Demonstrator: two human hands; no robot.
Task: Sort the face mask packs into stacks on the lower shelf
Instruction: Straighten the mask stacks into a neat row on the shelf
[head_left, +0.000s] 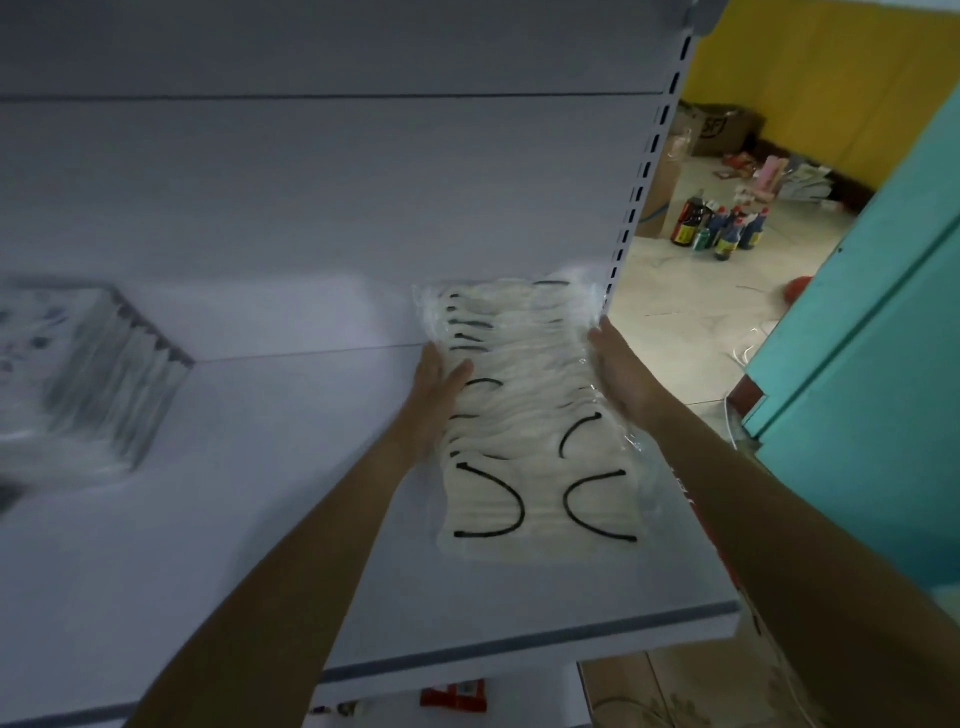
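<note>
The left hand (439, 387) and right hand (621, 376), fingers straight, press flat against opposite sides of a row of clear plastic packs of white face masks with black ear loops (524, 395). The row lies on the white metal shelf (260, 519), near its right end. A second stack of packs (93, 364) at the left is too blurred to make out.

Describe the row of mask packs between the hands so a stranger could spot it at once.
Find the white shelf and follow it to its right end, beside the slotted upright. There a row of face mask packs in clear plastic lies between the left hand and the right hand. Unlike the blurred grey stack far left, it shows white masks with black ear loops.
</note>
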